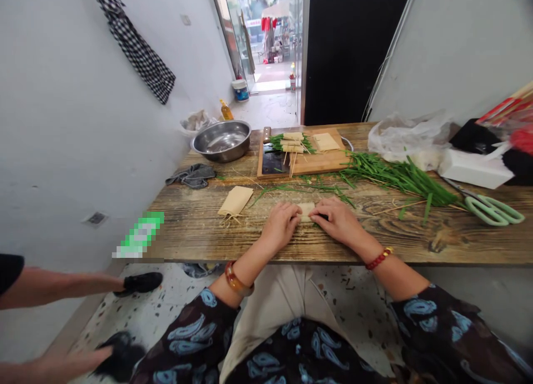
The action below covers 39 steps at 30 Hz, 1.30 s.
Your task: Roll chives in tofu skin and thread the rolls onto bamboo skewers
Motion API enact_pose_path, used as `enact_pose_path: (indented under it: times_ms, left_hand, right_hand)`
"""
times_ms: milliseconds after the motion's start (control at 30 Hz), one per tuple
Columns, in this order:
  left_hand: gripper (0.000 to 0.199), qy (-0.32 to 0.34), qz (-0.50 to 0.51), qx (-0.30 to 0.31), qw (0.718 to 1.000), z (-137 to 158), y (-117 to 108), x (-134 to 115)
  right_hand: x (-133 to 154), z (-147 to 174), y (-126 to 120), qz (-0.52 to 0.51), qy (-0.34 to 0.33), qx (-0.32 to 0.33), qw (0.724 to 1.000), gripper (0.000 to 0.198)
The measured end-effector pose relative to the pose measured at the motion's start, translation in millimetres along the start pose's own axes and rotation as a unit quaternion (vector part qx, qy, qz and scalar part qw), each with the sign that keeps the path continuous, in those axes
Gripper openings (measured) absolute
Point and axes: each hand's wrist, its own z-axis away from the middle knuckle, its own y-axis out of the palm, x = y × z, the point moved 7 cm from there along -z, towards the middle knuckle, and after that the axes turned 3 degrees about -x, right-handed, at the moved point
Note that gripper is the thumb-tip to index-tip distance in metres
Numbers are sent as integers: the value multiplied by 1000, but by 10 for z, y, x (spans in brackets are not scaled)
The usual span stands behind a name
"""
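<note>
At a dark-grained wooden counter (375,242), a person's left hand (281,224) and right hand (338,220) meet over a pale tan, thin sheet-like piece (307,212) lying on the wood near the front edge. Each grip appears closed on it, left fingers at one end, right at the other; whether it is fully rolled is hidden by the fingers.

Beyond, on a light brown wooden cutting board (320,164), a small pile of tan rolls stuffed with green stalks (292,143), with thin wooden sticks poking out, appears to be the finished share. The piece in hand looks partway there, with no stick visible through it.

Judging by the supplies, plenty remains: a stack of flat tan rectangular sheets (236,200) left of the hands, a smaller stack of square tan sheets (326,141) on the board, and a loose heap of long green stalks (400,178) to the right.
</note>
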Motion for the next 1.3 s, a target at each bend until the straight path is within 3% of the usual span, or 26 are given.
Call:
enact_pose_path:
  times_ms: [233,367,500,900,1067,1300]
  left_hand:
    - [21,21,-101,14,995,34,-4,-81]
    - [14,36,-110,26,993,57,-2,-94]
    - [9,26,-75,13,997,45,-18,-51]
    - [20,31,-23,26,999,-55,11,50]
    - [10,11,8,9,1000,-56,-7,65]
    - [19,26,-64,32,997,-38,-20,6]
  right_hand:
    - [162,49,-7,119,-74,16,990,24]
    - [184,84,-12,133,-91,20,987,20]
    - [138,78,-6,114,-71,7,991,21]
    - [-25,1,1,24,-6,-10,1000,14]
    - [5,-28,-17,27,-5,7,1000,14]
    - [-17,-65,-15,54,-1,3,999,19]
